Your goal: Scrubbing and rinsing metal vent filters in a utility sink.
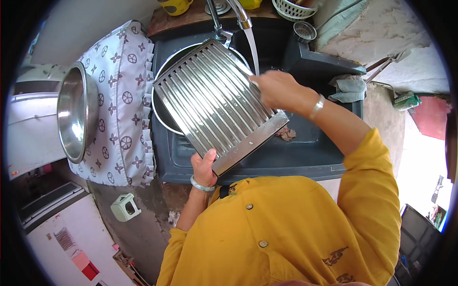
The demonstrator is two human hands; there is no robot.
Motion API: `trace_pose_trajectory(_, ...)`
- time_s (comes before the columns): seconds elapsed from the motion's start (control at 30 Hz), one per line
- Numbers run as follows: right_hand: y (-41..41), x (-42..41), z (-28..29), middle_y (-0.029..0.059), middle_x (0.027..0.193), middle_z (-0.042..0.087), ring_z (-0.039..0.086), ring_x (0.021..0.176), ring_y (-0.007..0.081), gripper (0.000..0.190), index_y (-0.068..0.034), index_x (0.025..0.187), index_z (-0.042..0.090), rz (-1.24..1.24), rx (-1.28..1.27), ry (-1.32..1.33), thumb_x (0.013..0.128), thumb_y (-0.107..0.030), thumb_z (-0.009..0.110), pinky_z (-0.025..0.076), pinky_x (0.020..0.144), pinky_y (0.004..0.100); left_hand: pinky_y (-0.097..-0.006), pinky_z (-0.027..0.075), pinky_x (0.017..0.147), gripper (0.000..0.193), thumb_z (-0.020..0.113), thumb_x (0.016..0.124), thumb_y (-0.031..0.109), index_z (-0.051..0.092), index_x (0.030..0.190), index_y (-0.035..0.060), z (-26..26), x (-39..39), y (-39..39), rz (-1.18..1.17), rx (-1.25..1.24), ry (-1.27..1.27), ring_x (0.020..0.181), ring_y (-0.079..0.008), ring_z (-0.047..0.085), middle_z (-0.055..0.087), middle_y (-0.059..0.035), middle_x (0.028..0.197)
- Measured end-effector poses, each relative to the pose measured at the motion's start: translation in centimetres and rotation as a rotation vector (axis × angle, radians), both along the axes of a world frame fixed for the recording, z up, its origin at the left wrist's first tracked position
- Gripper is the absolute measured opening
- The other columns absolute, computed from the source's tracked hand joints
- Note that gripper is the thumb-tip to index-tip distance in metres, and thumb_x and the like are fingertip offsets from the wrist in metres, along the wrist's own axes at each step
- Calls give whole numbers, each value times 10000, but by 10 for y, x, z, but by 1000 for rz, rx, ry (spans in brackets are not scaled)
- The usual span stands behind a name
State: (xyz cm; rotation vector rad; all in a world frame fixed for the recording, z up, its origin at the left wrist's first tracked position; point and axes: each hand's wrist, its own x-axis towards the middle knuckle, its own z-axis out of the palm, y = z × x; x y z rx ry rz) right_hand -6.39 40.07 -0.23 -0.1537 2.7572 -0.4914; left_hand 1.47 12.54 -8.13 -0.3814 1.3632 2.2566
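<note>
A stainless-steel baffle filter [214, 102], apparently from a range hood, is tilted over the dark sink [315, 152]. My left hand [204, 168] grips its near left corner, thumb on top. Curled fingers of my right hand [281, 89] are at the right edge of the slats; blur and the hand itself hide whether anything is in them. Beneath the filter is a round basin [154, 111] with a pale rim, mostly covered. Water [254, 53] runs from the faucet [244, 22] just behind my right hand. Drops cling to the metal slats.
A crumpled rag [286, 133] lies in the sink, and a grey cloth [347, 88] hangs over its right side. Left of the sink, a steel bowl [73, 112] leans on a patterned cover [125, 103]. A strainer basket [305, 31] sits at the back right.
</note>
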Motion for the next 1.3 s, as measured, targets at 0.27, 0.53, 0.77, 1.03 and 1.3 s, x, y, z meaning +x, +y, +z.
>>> trace_pose_trajectory(0.27,16,59,18,227,756,601,592,718,364,520,-49,1275,498,-2,24,-148,755,-64,506,484,689,419,-334,512,791,274,614,830,108,562,1063,-27,6,24,-1,-10,61,-28,874,-191,623,627,-104,992)
trace_pose_trajectory(0.53,35,77,-1,228,693,586,579,658,358,499,-54,1271,500,-87,-67,70,772,-33,494,476,625,423,-316,507,788,230,576,859,70,564,1075,-10,-10,28,16,-51,97,-8,855,-179,619,627,-91,982)
trace_pose_trajectory(0.77,48,93,4,194,717,608,603,703,344,522,-75,1252,540,-68,-10,16,732,-48,513,492,620,399,-323,497,812,255,610,846,84,567,1083,-2,-14,16,25,-30,126,-68,903,-177,601,616,-75,1024)
trace_pose_trajectory(1.03,31,35,-3,186,801,628,625,793,345,524,-62,1232,528,-65,32,25,708,-58,541,494,684,432,-324,497,804,253,637,833,90,580,1059,-7,-29,26,18,-204,10,-9,880,-172,603,623,-79,997)
trace_pose_trajectory(1.3,27,46,7,199,869,635,618,842,360,450,-57,1167,559,-67,75,-165,717,-66,539,492,739,429,-305,490,772,230,652,819,85,599,1022,-8,-20,23,13,-164,6,-8,838,-154,600,629,-59,957)
